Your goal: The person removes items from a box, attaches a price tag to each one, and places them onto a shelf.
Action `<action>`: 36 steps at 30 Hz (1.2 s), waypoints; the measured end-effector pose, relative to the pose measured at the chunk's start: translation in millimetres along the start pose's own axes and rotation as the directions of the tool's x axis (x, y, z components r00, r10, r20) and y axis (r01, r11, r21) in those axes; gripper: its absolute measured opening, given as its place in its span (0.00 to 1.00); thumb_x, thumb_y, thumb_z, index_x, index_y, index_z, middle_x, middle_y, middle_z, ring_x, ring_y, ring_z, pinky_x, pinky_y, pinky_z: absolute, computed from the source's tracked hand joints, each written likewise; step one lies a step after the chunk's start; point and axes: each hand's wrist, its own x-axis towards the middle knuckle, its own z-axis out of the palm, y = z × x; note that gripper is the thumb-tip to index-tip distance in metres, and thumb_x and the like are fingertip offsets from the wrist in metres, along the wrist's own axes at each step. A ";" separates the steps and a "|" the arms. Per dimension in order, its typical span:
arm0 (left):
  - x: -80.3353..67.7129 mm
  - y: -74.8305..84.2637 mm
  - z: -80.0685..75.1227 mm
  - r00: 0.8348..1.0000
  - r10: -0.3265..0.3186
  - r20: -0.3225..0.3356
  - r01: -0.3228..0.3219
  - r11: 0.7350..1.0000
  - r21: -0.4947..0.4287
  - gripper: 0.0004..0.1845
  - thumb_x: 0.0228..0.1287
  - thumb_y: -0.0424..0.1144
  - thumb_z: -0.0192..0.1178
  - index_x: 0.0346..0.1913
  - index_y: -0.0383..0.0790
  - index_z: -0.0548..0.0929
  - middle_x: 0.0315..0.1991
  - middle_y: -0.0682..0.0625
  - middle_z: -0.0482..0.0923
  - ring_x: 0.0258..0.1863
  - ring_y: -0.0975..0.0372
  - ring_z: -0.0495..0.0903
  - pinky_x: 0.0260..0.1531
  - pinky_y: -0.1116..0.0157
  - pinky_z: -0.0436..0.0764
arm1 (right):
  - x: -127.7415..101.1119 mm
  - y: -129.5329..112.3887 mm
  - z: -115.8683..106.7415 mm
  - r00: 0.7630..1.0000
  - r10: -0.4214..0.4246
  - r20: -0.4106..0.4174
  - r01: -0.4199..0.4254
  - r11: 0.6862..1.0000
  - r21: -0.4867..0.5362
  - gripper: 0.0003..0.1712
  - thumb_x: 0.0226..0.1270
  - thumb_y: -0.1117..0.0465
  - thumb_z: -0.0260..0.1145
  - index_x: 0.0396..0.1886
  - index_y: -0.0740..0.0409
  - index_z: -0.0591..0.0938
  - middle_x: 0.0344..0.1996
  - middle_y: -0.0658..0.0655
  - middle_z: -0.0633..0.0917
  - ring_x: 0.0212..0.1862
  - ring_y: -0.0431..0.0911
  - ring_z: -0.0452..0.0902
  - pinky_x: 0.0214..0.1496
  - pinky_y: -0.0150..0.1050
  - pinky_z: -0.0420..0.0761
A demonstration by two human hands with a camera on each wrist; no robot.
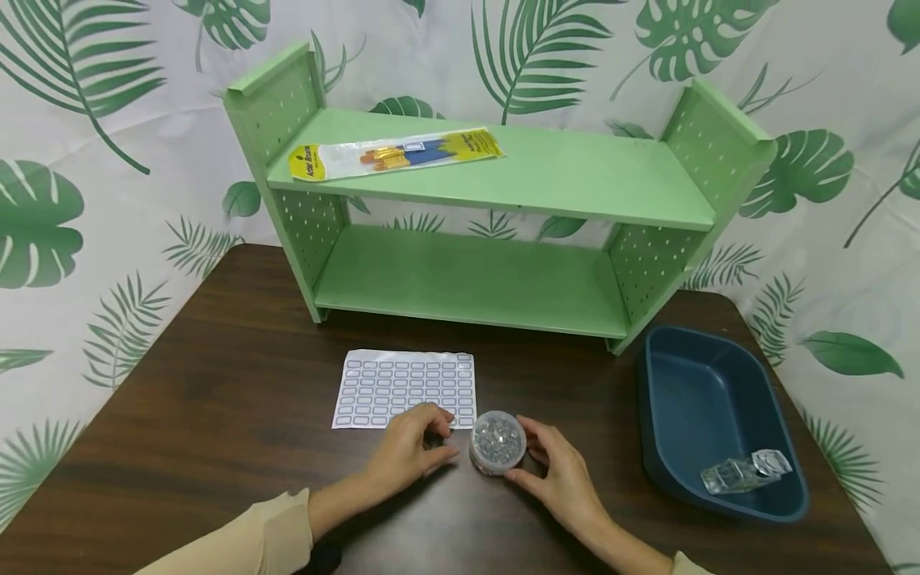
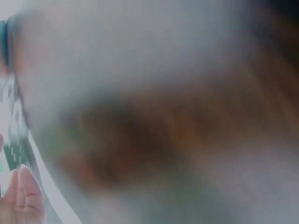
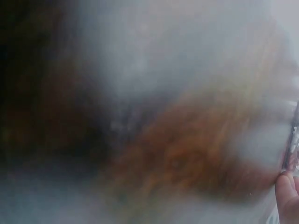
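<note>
Head view: low in the middle of the frame, my right hand (image 1: 557, 471) curls around a small round jar of clear beads (image 1: 497, 442) standing on the table (image 1: 216, 431). My left hand (image 1: 413, 447) rests just left of it, fingers curled, over the label sheet (image 1: 402, 383). Left wrist view: blurred, only fingertips (image 2: 21, 200) at lower left. Right wrist view: blurred, a fingertip (image 3: 287, 196) at lower right.

Far on the table (image 1: 216, 447), a green shelf (image 1: 496, 279) with a brush pack (image 1: 395, 154) on its upper left. Nearer, a label sheet (image 1: 402, 383). At right, a blue bin (image 1: 690, 399) holding a clear bottle (image 1: 743, 473). Behind, leaf-print backdrop (image 1: 86, 200).
</note>
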 end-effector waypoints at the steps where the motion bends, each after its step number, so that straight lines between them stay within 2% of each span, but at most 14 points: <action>1: 2.1 -3.0 -6.8 0.999 -0.033 -0.015 0.033 0.999 -0.011 0.13 0.47 0.32 0.75 0.30 0.40 0.78 0.38 0.46 0.86 0.38 0.56 0.84 0.37 0.66 0.81 | 0.4 -0.2 -0.2 1.000 0.003 0.003 -0.003 1.000 -0.002 0.39 0.40 0.69 0.81 0.58 0.62 0.78 0.47 0.57 0.83 0.47 0.51 0.83 0.48 0.39 0.85; 4: 12.8 -11.3 -33.0 0.981 -0.166 -0.098 0.161 0.985 -0.062 0.13 0.50 0.31 0.73 0.36 0.37 0.80 0.39 0.42 0.85 0.37 0.53 0.85 0.33 0.69 0.81 | 1.6 -0.6 -0.7 1.000 0.009 0.011 -0.009 1.000 -0.004 0.39 0.40 0.70 0.81 0.58 0.62 0.78 0.47 0.57 0.84 0.47 0.50 0.83 0.48 0.39 0.85; 7: 28.9 -19.6 -63.6 0.925 -0.280 -0.255 0.262 0.959 -0.102 0.17 0.52 0.30 0.72 0.44 0.34 0.79 0.42 0.40 0.85 0.38 0.53 0.84 0.31 0.76 0.78 | 3.3 -0.8 -1.2 1.000 0.011 0.023 -0.011 1.000 0.002 0.40 0.40 0.71 0.81 0.59 0.62 0.78 0.49 0.58 0.84 0.47 0.50 0.83 0.48 0.38 0.85; 11: 52.7 -32.8 -103.6 0.804 -0.348 -0.483 0.305 0.938 -0.167 0.23 0.56 0.31 0.70 0.54 0.32 0.75 0.48 0.41 0.81 0.38 0.67 0.78 0.34 0.84 0.73 | 5.7 -0.6 -2.2 0.999 0.016 0.045 -0.017 1.000 0.017 0.42 0.40 0.71 0.81 0.61 0.62 0.77 0.52 0.59 0.83 0.49 0.51 0.83 0.50 0.37 0.84; 15: 72.6 -45.8 -136.0 0.683 -0.357 -0.637 0.287 0.933 -0.216 0.27 0.59 0.32 0.67 0.60 0.31 0.71 0.52 0.46 0.74 0.42 0.74 0.69 0.39 0.83 0.72 | 6.4 0.8 -2.8 0.997 0.012 0.076 -0.014 1.000 0.025 0.43 0.42 0.70 0.80 0.63 0.63 0.75 0.55 0.60 0.82 0.51 0.52 0.82 0.51 0.37 0.84; 17: 80.3 -50.6 -149.5 0.641 -0.367 -0.674 0.288 0.929 -0.233 0.29 0.61 0.33 0.66 0.64 0.33 0.69 0.55 0.46 0.71 0.47 0.71 0.68 0.44 0.78 0.73 | 6.5 1.5 -2.7 0.996 0.000 0.092 -0.002 1.000 0.023 0.44 0.42 0.70 0.80 0.64 0.63 0.74 0.56 0.61 0.82 0.52 0.52 0.82 0.51 0.37 0.84; 18: 83.6 -52.5 -155.5 0.628 -0.381 -0.679 0.295 0.923 -0.245 0.30 0.62 0.34 0.66 0.65 0.34 0.68 0.57 0.46 0.70 0.50 0.69 0.68 0.48 0.74 0.74 | 6.5 1.9 -2.6 0.995 -0.006 0.102 0.004 1.000 0.022 0.44 0.43 0.69 0.80 0.64 0.63 0.74 0.57 0.61 0.82 0.52 0.52 0.82 0.52 0.38 0.84; 20: 89.1 -55.2 -166.2 0.621 -0.411 -0.667 0.317 0.910 -0.266 0.32 0.63 0.36 0.64 0.69 0.36 0.67 0.63 0.45 0.69 0.58 0.64 0.69 0.58 0.68 0.75 | 6.5 2.6 -2.3 0.992 -0.027 0.123 0.025 0.999 0.019 0.45 0.43 0.69 0.79 0.65 0.64 0.72 0.57 0.62 0.81 0.52 0.53 0.81 0.52 0.38 0.84; 22: 93.4 -58.3 -173.8 0.639 -0.429 -0.639 0.329 0.903 -0.277 0.32 0.65 0.37 0.63 0.70 0.38 0.67 0.67 0.44 0.70 0.63 0.59 0.70 0.64 0.62 0.74 | 6.5 3.7 -1.9 0.989 -0.042 0.141 0.038 0.999 0.025 0.45 0.44 0.69 0.79 0.66 0.65 0.72 0.58 0.62 0.81 0.53 0.53 0.81 0.52 0.38 0.84; 24: 96.9 -61.5 -177.9 0.662 -0.434 -0.611 0.344 0.900 -0.267 0.30 0.66 0.38 0.63 0.70 0.40 0.69 0.67 0.46 0.72 0.64 0.59 0.73 0.64 0.62 0.75 | 6.4 5.2 -1.8 0.986 -0.056 0.160 0.053 0.998 0.029 0.46 0.44 0.69 0.79 0.66 0.66 0.71 0.58 0.62 0.81 0.54 0.53 0.80 0.52 0.38 0.84; 27: 100.9 -65.9 -179.5 0.679 -0.414 -0.606 0.350 0.908 -0.228 0.25 0.66 0.39 0.63 0.66 0.42 0.75 0.61 0.46 0.79 0.53 0.70 0.80 0.56 0.72 0.78 | 6.8 7.2 -2.1 0.982 -0.070 0.177 0.065 0.997 0.035 0.45 0.44 0.68 0.79 0.66 0.66 0.71 0.58 0.62 0.81 0.55 0.53 0.80 0.52 0.38 0.84; 31: 105.4 -68.7 -177.5 0.664 -0.387 -0.640 0.355 0.916 -0.186 0.19 0.66 0.40 0.63 0.59 0.42 0.82 0.51 0.41 0.85 0.35 0.84 0.75 0.39 0.83 0.75 | 8.6 9.1 -2.7 0.978 -0.083 0.191 0.076 0.996 0.044 0.45 0.44 0.66 0.80 0.65 0.66 0.71 0.58 0.61 0.81 0.56 0.53 0.79 0.53 0.38 0.83; 33: 107.2 -69.0 -176.5 0.659 -0.372 -0.654 0.346 0.922 -0.175 0.17 0.66 0.39 0.63 0.57 0.41 0.83 0.48 0.39 0.85 0.31 0.86 0.73 0.35 0.83 0.72 | 9.8 9.7 -3.2 0.977 -0.087 0.194 0.080 0.996 0.043 0.45 0.45 0.65 0.80 0.65 0.65 0.72 0.58 0.61 0.81 0.57 0.53 0.79 0.53 0.38 0.83; 36: 109.0 -69.4 -175.7 0.667 -0.344 -0.661 0.318 0.934 -0.165 0.16 0.66 0.38 0.62 0.56 0.39 0.84 0.48 0.37 0.85 0.30 0.87 0.72 0.33 0.84 0.72 | 11.9 10.2 -4.5 0.976 -0.087 0.199 0.081 0.996 0.039 0.45 0.45 0.64 0.80 0.65 0.65 0.71 0.58 0.61 0.81 0.58 0.53 0.79 0.53 0.38 0.83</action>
